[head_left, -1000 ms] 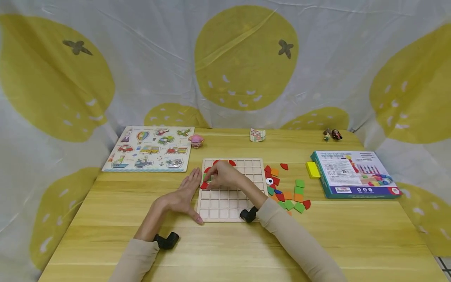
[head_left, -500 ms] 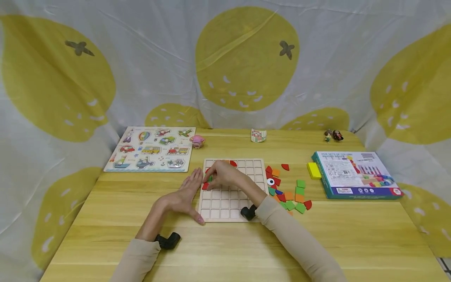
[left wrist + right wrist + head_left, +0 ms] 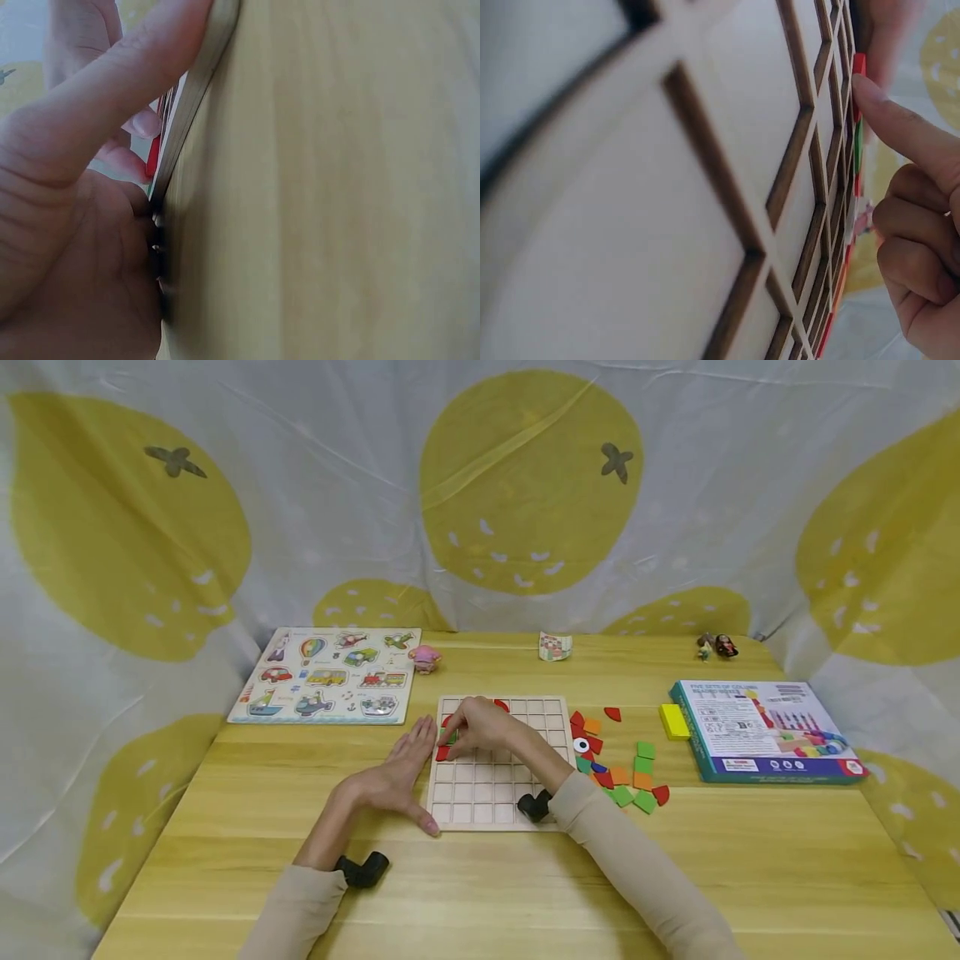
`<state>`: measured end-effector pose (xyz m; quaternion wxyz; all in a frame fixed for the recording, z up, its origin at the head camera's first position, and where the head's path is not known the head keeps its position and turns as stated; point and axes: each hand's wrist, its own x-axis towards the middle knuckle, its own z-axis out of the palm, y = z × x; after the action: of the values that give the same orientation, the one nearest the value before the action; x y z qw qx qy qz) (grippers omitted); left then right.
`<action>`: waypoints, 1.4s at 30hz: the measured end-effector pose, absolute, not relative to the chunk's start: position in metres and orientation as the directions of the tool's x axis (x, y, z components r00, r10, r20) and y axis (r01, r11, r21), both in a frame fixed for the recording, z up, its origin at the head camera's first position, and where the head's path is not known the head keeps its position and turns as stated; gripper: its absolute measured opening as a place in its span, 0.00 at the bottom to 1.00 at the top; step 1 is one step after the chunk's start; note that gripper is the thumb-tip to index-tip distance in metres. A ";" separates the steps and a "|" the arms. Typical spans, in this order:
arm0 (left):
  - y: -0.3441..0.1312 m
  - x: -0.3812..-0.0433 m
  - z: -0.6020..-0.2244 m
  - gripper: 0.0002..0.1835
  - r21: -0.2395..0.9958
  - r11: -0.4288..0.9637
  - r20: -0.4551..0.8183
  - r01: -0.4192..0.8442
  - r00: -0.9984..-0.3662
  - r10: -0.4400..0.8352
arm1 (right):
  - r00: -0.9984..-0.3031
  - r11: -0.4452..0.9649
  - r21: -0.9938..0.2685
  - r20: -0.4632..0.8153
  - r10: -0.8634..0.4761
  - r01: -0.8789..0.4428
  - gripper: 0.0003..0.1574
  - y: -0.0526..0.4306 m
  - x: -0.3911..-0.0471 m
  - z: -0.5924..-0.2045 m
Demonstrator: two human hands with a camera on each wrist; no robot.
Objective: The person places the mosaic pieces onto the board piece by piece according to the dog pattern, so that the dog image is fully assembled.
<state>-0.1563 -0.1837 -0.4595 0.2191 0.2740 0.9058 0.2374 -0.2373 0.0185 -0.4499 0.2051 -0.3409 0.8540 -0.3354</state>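
A pale wooden grid board (image 3: 483, 793) lies on the table in the head view. My left hand (image 3: 393, 774) rests along its left edge, fingers extended and thumb spread to the near left corner. Over the upper left of the grid, my right hand (image 3: 480, 727) pinches a red tile (image 3: 443, 752) at the left edge between thumb and forefinger; its other fingers are curled, as the right wrist view shows. The tile (image 3: 859, 66) stands slightly proud of the grid there. Beyond it sits a green tile (image 3: 447, 736), and more red pieces along the far rows are partly covered by the hand.
Loose red, green and orange tiles (image 3: 644, 766) lie right of the board, with an eye piece (image 3: 581, 745) among them. Farther right are a yellow block (image 3: 674, 722) and a flat box (image 3: 768, 731). A picture puzzle (image 3: 322, 677) and pink figurine (image 3: 425, 659) are at back left.
The head view has shifted a little, so everything appears slightly farther right. Both hands keep nearly the same places on the board, the right still at the red tile.
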 end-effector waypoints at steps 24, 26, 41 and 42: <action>-0.183 -0.157 -0.459 0.82 0.556 0.736 -0.272 0.387 -0.752 0.601 | -0.641 0.514 -0.710 -0.115 -0.759 -0.481 0.13 0.019 -0.244 -0.446; -0.183 -0.158 -0.458 0.82 0.556 0.737 -0.272 0.385 -0.753 0.599 | -0.633 0.503 -0.721 -0.115 -0.765 -0.477 0.13 0.019 -0.245 -0.446; -0.182 -0.159 -0.459 0.83 0.547 0.745 -0.284 0.382 -0.752 0.595 | -0.658 0.458 -0.811 -0.124 -0.743 -0.364 0.08 0.023 -0.245 -0.453; -0.182 -0.159 -0.459 0.83 0.544 0.748 -0.288 0.380 -0.753 0.592 | -0.660 0.451 -0.822 -0.127 -0.741 -0.348 0.08 0.027 -0.244 -0.451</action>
<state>-0.1587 -0.1822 -0.4586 0.2274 0.2682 0.9068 0.2327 -0.2441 0.0269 -0.4512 0.2428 -0.3335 0.8164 -0.4041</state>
